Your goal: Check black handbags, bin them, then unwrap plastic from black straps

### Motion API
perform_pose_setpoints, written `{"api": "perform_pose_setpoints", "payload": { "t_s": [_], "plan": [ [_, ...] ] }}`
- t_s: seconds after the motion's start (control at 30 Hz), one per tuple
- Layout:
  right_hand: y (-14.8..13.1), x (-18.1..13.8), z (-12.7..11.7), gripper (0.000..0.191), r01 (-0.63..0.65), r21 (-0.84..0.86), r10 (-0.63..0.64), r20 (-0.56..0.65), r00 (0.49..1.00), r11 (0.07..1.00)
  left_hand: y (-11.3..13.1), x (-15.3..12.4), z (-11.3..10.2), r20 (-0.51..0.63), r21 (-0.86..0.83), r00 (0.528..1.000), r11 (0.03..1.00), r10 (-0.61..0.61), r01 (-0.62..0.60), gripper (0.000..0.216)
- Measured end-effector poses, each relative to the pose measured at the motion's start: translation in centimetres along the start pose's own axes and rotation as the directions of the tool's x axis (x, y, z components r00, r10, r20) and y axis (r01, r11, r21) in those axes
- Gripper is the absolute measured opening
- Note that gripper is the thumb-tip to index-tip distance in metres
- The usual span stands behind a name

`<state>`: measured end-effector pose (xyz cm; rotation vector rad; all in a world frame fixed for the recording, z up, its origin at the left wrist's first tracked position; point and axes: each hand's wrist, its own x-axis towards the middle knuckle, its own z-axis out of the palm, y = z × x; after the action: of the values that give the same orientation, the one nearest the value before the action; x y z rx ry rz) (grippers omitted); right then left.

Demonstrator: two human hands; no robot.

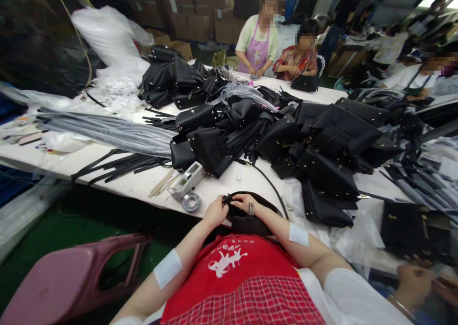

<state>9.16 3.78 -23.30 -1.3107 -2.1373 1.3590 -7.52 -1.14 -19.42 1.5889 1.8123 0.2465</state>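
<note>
A black handbag (250, 225) rests at the table's front edge, close against the red apron. At its upper left corner my left hand (215, 211) is closed, pinching a small dark strap end (226, 199). My right hand (245, 204), a square-faced watch at its wrist, has its fingers closed on the bag's top edge beside the left fingertips. A long thin black strap (270, 182) arcs over the table behind the bag. What lies right under the fingertips is partly hidden. To the left sit a tape dispenser (188, 179) and a roll of tape (191, 201).
Heaped black bags (332, 139) fill the table's middle and right. Wrapped straps (107, 129) and loose black straps (121, 167) lie left. A pink stool (53, 282) stands lower left. Two people (257, 48) work across the table; another person's hands (415, 282) show at lower right.
</note>
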Motion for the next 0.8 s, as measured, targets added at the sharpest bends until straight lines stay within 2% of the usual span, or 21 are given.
{"api": "perform_pose_setpoints", "payload": {
  "t_s": [0.2, 0.3, 0.47, 0.5, 0.67, 0.8],
  "plan": [
    [0.6, -0.8, -0.4, 0.023, 0.079, -0.026, -0.079, -0.021, 0.997, 0.997, 0.5, 0.3, 0.2, -0.035, 0.024, 0.997, 0.997, -0.074, 0.074, 0.027],
    [0.9, -1.2, -0.4, 0.017, 0.141, -0.077, -0.141, 0.008, 0.99, 0.987, 0.6, 0.7, 0.1, -0.043, 0.012, 0.994, 0.995, -0.097, 0.098, 0.026],
    [0.7, -1.3, -0.8, 0.017, 0.228, -0.179, -0.219, 0.066, 0.973, 0.957, 0.7, 0.9, 0.1, -0.054, -0.013, 0.995, 0.996, -0.088, 0.087, 0.026],
    [0.6, -1.1, -0.9, 0.016, 0.222, -0.205, -0.213, 0.065, 0.975, 0.953, 0.7, 0.8, 0.1, -0.055, -0.016, 0.995, 0.996, -0.087, 0.086, 0.026],
    [0.6, -0.3, -1.3, 0.04, 0.095, -0.346, -0.094, 0.02, 0.995, 0.933, 0.4, 0.9, 0.4, -0.026, -0.038, 0.996, 0.995, -0.09, 0.089, 0.026],
    [-0.4, -0.4, -1.1, 0.035, 0.027, -0.438, -0.027, 0.006, 1.0, 0.899, 0.8, 0.4, 0.2, 0.013, -0.053, 0.995, 0.994, -0.099, 0.1, 0.029]
  ]
}}
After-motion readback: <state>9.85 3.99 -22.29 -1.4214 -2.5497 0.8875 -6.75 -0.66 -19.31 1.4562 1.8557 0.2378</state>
